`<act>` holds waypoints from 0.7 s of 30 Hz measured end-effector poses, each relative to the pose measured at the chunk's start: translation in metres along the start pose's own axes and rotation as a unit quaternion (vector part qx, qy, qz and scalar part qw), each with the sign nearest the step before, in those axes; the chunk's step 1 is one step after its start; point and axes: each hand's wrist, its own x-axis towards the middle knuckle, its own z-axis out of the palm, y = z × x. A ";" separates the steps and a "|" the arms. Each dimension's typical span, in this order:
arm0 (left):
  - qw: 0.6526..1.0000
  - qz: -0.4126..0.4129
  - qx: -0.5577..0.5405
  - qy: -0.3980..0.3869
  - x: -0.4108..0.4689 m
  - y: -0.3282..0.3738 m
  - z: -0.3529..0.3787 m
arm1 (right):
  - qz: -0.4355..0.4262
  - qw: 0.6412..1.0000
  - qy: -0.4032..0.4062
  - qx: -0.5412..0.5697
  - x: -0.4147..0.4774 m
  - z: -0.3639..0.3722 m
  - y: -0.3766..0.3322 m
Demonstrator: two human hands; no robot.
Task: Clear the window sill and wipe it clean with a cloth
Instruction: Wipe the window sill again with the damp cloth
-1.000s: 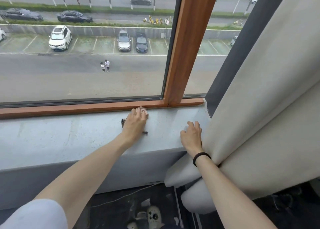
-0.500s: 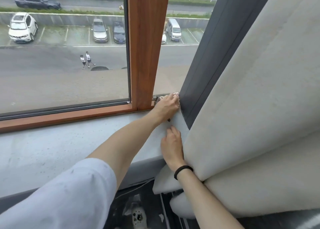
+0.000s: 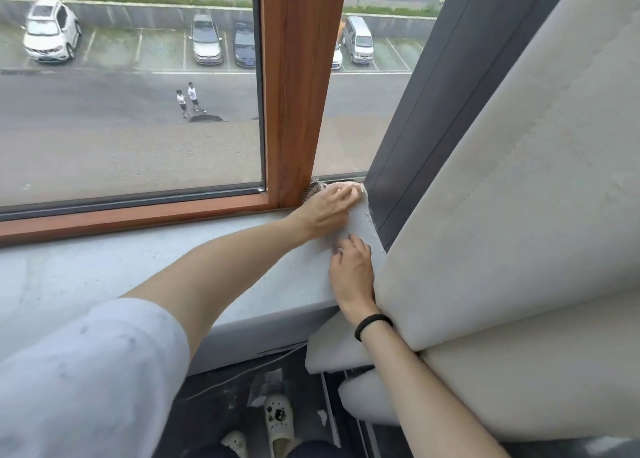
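Grey sill (image 3: 104,274): matte, mottled | dark mesh-textured cloth (image 3: 311,191) under left hand (image 3: 329,211)

At the far right corner of the window sill (image 3: 138,267), the left hand (image 3: 329,211) presses the cloth (image 3: 312,193) (mostly hidden); the right hand (image 3: 353,274) rests flat.

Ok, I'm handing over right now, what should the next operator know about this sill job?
Left hand: presses the grey patterned cloth into the far right corner of the pale grey window sill.
Right hand: flat on the sill beside the cream curtain, holding nothing.
Done: clearing, apparently.
Left: which parts are wiped doesn't show; probably more passes leftward.
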 end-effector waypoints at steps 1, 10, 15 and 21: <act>1.000 0.007 0.009 -0.026 0.004 -0.001 -0.002 | -0.002 1.000 0.002 0.002 0.000 -0.001 0.001; 0.990 -0.026 0.114 -0.076 -0.048 0.002 0.004 | 0.004 1.000 -0.008 -0.013 0.003 0.003 -0.004; 0.980 -0.043 0.160 -0.114 -0.103 -0.006 -0.002 | 0.001 1.000 -0.020 -0.006 -0.003 0.004 -0.013; 0.989 -0.111 0.075 -0.063 -0.145 -0.008 -0.003 | -0.021 0.999 -0.029 -0.006 -0.010 0.001 -0.022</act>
